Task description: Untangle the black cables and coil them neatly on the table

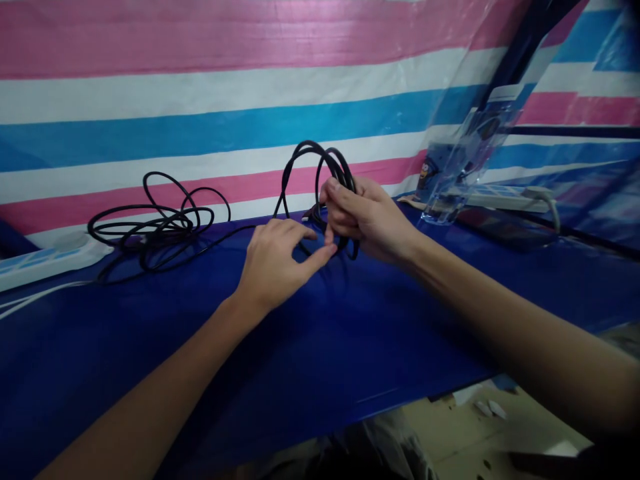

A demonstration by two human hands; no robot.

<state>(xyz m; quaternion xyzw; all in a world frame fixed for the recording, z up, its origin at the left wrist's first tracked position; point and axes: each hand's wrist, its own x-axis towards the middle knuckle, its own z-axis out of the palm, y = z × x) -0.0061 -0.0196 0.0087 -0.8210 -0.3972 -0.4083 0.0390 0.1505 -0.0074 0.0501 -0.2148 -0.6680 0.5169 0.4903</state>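
Several loops of black cable (311,147) are bunched in my right hand (363,213), whose fingers are closed around them. The loops rise above the fist, and part of them hangs below it. A dark cable end, perhaps a plug (311,215), shows just left of my right fingers. My left hand (277,257) is beside the bunch, palm down, with thumb and fingers apart. Its thumb tip comes close to my right fingers. A length of cable runs from behind my left hand to a loose tangle of black cable (167,223) at the left. My left fingertips are partly hidden.
A white power strip (55,260) with white cords lies at the left on the blue table (300,373). At the right are a clear plastic pouch (457,167), another power strip (505,198) and a dark flat object (500,227). A striped sheet (200,93) hangs behind.
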